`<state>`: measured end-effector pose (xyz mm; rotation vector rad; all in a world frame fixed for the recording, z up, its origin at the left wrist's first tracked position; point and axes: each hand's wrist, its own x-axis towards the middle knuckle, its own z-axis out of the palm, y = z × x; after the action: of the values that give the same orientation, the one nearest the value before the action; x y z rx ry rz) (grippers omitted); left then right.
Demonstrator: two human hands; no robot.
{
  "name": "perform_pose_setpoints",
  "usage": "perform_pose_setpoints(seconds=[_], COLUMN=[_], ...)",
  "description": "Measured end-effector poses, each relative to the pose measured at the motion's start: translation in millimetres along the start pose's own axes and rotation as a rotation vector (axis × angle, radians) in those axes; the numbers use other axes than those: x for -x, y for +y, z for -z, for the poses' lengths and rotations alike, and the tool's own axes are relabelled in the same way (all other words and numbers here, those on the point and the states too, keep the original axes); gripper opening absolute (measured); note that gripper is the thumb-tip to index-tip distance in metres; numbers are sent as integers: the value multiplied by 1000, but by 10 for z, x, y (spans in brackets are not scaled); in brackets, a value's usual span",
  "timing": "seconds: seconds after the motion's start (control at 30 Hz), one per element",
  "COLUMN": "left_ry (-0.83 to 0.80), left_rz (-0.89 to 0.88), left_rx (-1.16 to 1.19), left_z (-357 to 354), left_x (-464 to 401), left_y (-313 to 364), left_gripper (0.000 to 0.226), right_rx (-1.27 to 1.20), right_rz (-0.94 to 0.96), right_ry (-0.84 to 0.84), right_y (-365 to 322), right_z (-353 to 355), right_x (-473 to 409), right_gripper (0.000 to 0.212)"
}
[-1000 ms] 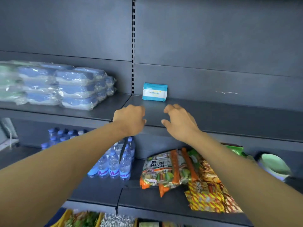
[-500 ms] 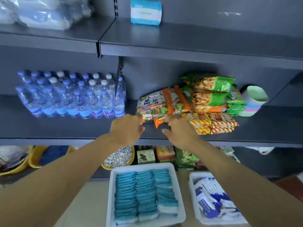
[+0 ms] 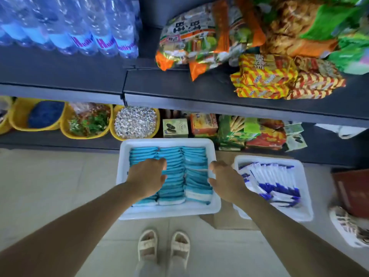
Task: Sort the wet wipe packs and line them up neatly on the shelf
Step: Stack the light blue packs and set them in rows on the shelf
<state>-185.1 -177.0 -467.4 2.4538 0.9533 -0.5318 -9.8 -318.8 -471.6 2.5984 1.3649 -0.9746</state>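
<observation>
A white tray (image 3: 168, 211) on the floor holds three rows of light-blue wet wipe packs (image 3: 194, 159). My left hand (image 3: 146, 177) hovers over the left and middle rows, fingers curled and apart, holding nothing. My right hand (image 3: 225, 181) hangs at the tray's right rim, thumb and fingers spread beside the right row, also with nothing in it. A second white tray (image 3: 303, 196) to the right holds white-and-dark-blue wipe packs (image 3: 273, 180). The upper shelf with the single placed pack is out of view.
Above the trays, a dark shelf (image 3: 79, 78) carries water bottles (image 3: 85, 27) at left and snack bags (image 3: 265, 76) at right. Yellow tubs (image 3: 135, 121) and boxed goods (image 3: 203, 124) fill the bottom shelf. My sandalled feet (image 3: 163, 248) stand just behind the tray.
The view has dropped from the upper shelf to the floor trays. Both hands came down from the shelf edge to the tray of light-blue packs.
</observation>
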Motion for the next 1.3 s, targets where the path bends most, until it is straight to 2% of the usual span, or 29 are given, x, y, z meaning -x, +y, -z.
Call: perform_pose_setpoints(seconds=[0.13,0.3,0.57,0.73,0.9,1.1,1.3], left_ry=[-56,-101,-80,-75,-70,-70,-34], left_rz=[19,-20,-55,-62,-98,-124,-172], left_rx=[6,-26,-28,-16,27,239,269], left_z=[-677,-1401,-2021,-2181,-2190,-2103,-2111], left_x=[-250,-589,-1055,-1208,-1268,-1353,-1530], left_y=[85,97,-5,-115,-178,-126,-53], left_gripper=[29,31,36,35,33,46,52], right_rx=[3,50,384,454,301,-122,-88], right_rz=[21,25,69,135,205,35,-17], right_ry=[-103,-149,69,202,272,308,298], right_y=[374,716,932,963,1010,1136,1188], right_z=[-660,-1377,-2118,-2278,-2250,-1945,-1841], right_x=[-326,-736,-1113,-1119,-1043,-1070,-1165], right_gripper=[37,31,40,40,34,14,19])
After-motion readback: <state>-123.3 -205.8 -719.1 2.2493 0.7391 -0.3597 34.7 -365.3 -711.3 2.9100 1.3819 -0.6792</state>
